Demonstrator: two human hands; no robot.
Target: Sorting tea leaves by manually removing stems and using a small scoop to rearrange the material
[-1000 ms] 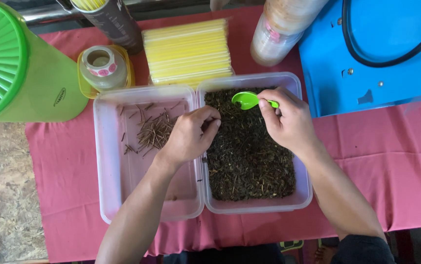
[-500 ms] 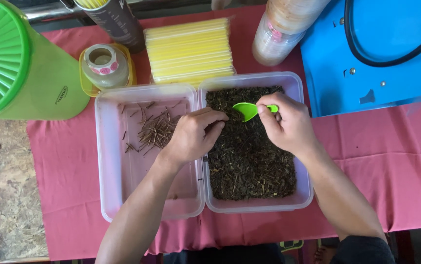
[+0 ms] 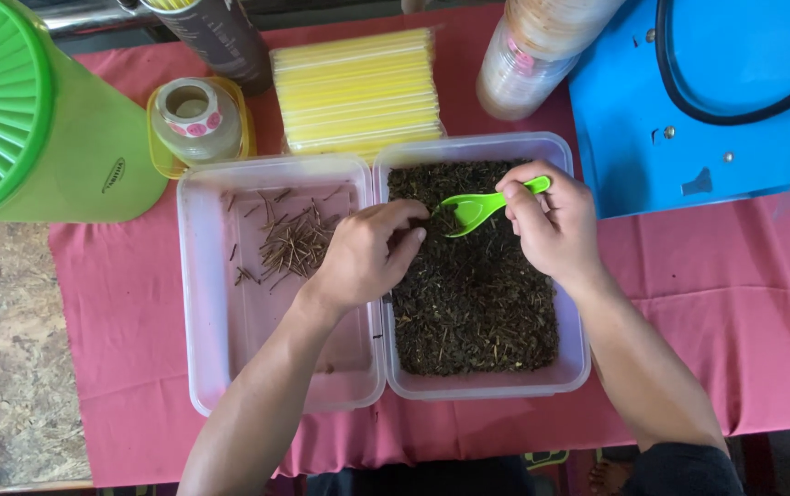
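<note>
Two tubs [image 3: 280, 174] – straws [image 3: 358, 87], jar [image 3: 197, 119] behind.

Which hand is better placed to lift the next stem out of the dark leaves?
Probably the left hand: its fingertips pinch at the leaves in the right tub, beside the left tub holding the stems. The right hand is occupied gripping the green spoon.

The right hand [image 3: 555, 230] holds a green spoon [image 3: 477, 209] over dark tea leaves [image 3: 473, 294]; the left hand [image 3: 363, 257] pinches beside it.
</note>
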